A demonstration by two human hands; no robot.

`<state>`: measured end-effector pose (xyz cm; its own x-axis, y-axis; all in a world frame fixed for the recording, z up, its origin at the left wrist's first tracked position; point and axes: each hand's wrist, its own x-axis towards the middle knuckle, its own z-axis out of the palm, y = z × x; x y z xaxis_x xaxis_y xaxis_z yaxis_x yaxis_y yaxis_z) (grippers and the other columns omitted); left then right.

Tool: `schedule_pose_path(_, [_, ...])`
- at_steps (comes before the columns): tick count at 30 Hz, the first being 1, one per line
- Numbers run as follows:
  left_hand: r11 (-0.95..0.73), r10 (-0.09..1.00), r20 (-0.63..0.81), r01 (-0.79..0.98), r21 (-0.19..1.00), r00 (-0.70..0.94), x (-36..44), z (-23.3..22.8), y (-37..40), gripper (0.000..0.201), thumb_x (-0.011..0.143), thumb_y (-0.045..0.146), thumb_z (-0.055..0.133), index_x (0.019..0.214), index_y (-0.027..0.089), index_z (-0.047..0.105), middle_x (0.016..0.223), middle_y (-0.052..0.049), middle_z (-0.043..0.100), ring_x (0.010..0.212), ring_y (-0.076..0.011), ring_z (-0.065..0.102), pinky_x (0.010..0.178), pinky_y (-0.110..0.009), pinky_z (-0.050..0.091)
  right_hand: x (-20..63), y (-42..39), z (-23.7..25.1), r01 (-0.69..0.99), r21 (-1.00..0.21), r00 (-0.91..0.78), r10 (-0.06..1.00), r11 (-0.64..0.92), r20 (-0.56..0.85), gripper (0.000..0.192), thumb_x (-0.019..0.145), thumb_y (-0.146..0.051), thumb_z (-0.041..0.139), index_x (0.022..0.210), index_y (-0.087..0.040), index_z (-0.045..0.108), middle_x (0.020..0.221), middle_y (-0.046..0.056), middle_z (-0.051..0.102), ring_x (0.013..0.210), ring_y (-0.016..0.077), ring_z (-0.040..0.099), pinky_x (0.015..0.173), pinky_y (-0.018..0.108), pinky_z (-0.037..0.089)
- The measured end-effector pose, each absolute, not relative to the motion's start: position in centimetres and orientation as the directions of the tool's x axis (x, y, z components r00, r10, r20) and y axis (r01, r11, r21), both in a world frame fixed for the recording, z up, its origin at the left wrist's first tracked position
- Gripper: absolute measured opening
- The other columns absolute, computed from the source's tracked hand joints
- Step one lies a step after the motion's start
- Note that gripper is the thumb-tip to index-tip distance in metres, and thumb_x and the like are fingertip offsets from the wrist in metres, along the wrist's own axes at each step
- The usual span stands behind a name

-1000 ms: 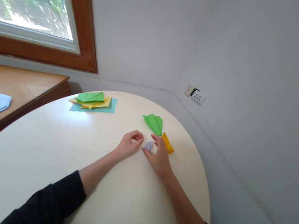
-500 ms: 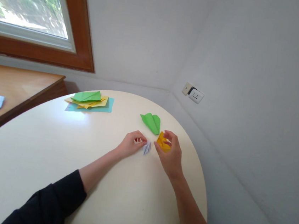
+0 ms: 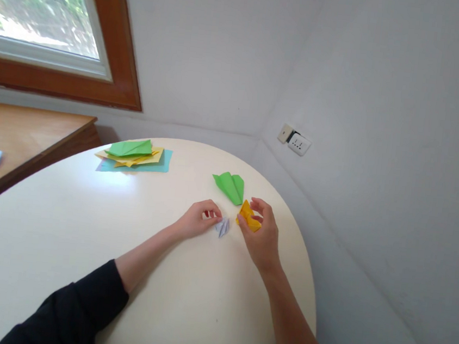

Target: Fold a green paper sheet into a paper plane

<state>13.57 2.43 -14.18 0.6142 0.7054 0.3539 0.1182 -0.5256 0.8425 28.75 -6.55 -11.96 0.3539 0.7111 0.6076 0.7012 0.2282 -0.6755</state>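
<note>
The left hand (image 3: pixel 200 219) is pinching the pale folded paper (image 3: pixel 223 228) by its upper-left corner; the paper is lying just rightward. The right hand (image 3: pixel 263 234), farther off, is arching over the orange folded paper (image 3: pixel 246 211); grip unconfirmed.

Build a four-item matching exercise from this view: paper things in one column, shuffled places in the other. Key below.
Things
1. Small whitish folded-paper piece
2. Orange-yellow folded-paper piece
3. Bright green, fan-shaped folded-paper piece
4. Layered pile of green, yellow and blue paper

Places
A. At the thumb and fingers of the right hand
B. Near the far left edge of the round cream-white table
C. At the fingertips of the left hand
D. Close beyond the right hand, touched by neither hand

Pairs: 1-C, 2-A, 3-D, 4-B
</note>
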Motion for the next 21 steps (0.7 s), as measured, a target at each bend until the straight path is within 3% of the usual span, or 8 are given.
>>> schedule_pose_path(9, [-0.514,0.819,0.413,0.19,0.836,0.399,14.2,-15.0,4.4,0.007,0.073,0.019,0.056,0.068,0.016,0.06,0.07,-0.002,0.059,0.061,-0.0107,0.05,0.06,-0.024,0.042,28.4,-6.8,-11.8,0.69,-0.692,0.375,0.713,0.212,0.593,0.036,0.074,-0.025,0.06,0.109,-0.02,0.05,0.103,0.009,0.058,0.093,0.0204,0.058,0.076,0.036,0.052])
schedule_pose_path(15, [-0.434,0.881,0.346,0.256,0.864,0.323,15.1,-15.9,5.5,0.007,0.072,0.019,0.057,0.068,0.015,0.061,0.068,-0.002,0.06,0.058,-0.0103,0.05,0.055,-0.023,0.041,28.6,-6.6,-12.2,0.696,-0.687,0.379,0.706,0.209,0.599,0.034,0.076,-0.025,0.058,0.108,-0.021,0.05,0.103,0.009,0.058,0.094,0.0208,0.057,0.079,0.038,0.051])
schedule_pose_path(21, [-0.486,0.857,0.4,0.255,0.836,0.324,12.4,-15.9,5.6,0.025,0.075,0.033,0.056,0.093,0.016,0.064,0.093,-0.007,0.061,0.073,-0.0137,0.058,0.07,-0.029,0.05,29.0,-6.6,-12.0,0.772,-0.567,0.336,0.573,0.287,0.747,0.016,0.082,-0.024,0.05,0.097,-0.021,0.055,0.091,0.007,0.061,0.086,0.0195,0.058,0.077,0.038,0.051])
